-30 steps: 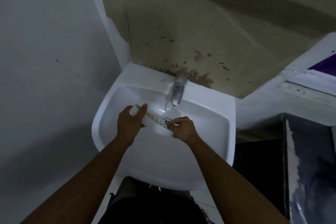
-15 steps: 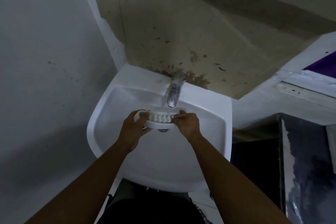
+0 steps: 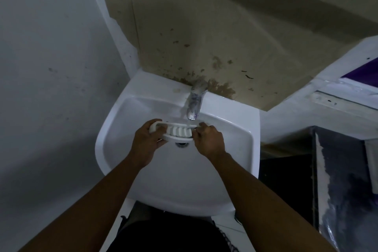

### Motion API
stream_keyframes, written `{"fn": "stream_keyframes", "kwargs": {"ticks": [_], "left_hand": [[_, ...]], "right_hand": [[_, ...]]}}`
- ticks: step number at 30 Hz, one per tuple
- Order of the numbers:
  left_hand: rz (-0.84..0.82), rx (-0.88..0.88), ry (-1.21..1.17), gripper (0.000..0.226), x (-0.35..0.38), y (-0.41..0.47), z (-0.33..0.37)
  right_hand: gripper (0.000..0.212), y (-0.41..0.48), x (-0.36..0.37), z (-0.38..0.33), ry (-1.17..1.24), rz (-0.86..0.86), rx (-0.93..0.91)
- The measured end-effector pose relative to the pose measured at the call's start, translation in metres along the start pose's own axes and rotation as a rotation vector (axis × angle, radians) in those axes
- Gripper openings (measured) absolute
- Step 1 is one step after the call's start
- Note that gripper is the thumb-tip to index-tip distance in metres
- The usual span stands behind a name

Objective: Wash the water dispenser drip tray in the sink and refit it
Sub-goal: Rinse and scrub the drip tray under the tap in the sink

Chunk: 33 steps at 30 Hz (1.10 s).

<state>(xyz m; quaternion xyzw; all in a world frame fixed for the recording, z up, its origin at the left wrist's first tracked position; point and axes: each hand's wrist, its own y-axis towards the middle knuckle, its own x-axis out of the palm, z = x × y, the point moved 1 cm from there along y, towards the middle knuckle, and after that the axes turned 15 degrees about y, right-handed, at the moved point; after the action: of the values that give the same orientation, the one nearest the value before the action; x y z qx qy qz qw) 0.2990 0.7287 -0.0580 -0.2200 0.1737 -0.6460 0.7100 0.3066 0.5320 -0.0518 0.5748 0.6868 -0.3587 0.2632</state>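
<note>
The white slotted drip tray (image 3: 178,131) is held level over the white sink (image 3: 126,127), just under the chrome tap (image 3: 194,102). A thin stream of water falls from the tap onto the tray's right part. My left hand (image 3: 147,141) grips the tray's left end, thumb over its rim. My right hand (image 3: 208,139) holds the tray's right end with the fingertips. The sink drain (image 3: 181,144) shows just below the tray.
A stained beige wall (image 3: 204,37) rises behind the sink, and a grey wall (image 3: 51,67) stands close on the left. A white ledge (image 3: 306,112) and a dark cabinet or door (image 3: 343,180) stand to the right. White floor tiles show below the sink.
The tray went from tilted low in the basin to level and higher under the tap. My right hand shifted to the tray's right end. The view moved slightly.
</note>
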Motion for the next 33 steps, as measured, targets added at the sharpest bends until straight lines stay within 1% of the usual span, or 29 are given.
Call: {"fn": "stream_keyframes", "kwargs": {"ticks": [2,5,7,8,10,12,14,18,21,23,26,27,31,33], "left_hand": [[0.016,0.004,-0.027,0.018,-0.002,0.003,0.000],[0.051,0.008,-0.061,0.019,-0.003,0.007,-0.001],[0.062,0.009,-0.070,0.019,0.001,0.008,-0.002],[0.064,0.006,-0.080,0.020,0.003,0.008,-0.003],[0.069,-0.002,-0.093,0.020,0.006,0.006,-0.006],[0.070,-0.014,-0.100,0.020,0.004,0.005,-0.008],[0.052,-0.016,-0.095,0.020,0.001,0.004,-0.010],[0.032,-0.025,-0.068,0.018,0.003,0.002,-0.009],[0.007,-0.013,-0.067,0.019,-0.001,0.006,-0.001],[-0.023,0.006,-0.051,0.019,-0.004,0.010,0.007],[-0.026,0.014,-0.035,0.020,-0.005,0.014,0.014],[-0.009,0.011,-0.034,0.020,-0.005,0.014,0.014],[0.060,-0.029,-0.080,0.019,-0.005,0.013,0.008],[0.066,-0.045,-0.093,0.019,-0.005,0.013,0.006]], "right_hand": [[0.031,0.002,0.000,-0.001,0.169,0.041,0.060],[0.023,0.002,0.000,-0.003,0.406,0.151,0.154],[0.022,0.001,0.003,-0.009,0.557,0.164,0.226],[0.023,0.000,0.005,-0.012,0.584,0.146,0.240],[0.022,0.002,0.007,-0.013,0.498,0.083,0.179],[0.020,0.005,0.008,-0.012,0.382,-0.021,0.106],[0.018,0.007,0.007,-0.010,0.344,-0.098,0.095],[0.025,0.010,0.006,-0.010,0.305,-0.031,0.106],[0.032,0.007,0.008,-0.014,0.137,-0.051,0.075],[0.037,0.004,0.010,-0.018,0.079,-0.011,0.029],[0.042,0.005,0.012,-0.023,0.095,0.097,0.063],[0.043,0.007,0.012,-0.024,0.112,0.108,0.080],[0.038,0.017,0.012,-0.026,0.177,-0.032,0.065],[0.036,0.020,0.007,-0.025,0.206,-0.049,0.084]]}}
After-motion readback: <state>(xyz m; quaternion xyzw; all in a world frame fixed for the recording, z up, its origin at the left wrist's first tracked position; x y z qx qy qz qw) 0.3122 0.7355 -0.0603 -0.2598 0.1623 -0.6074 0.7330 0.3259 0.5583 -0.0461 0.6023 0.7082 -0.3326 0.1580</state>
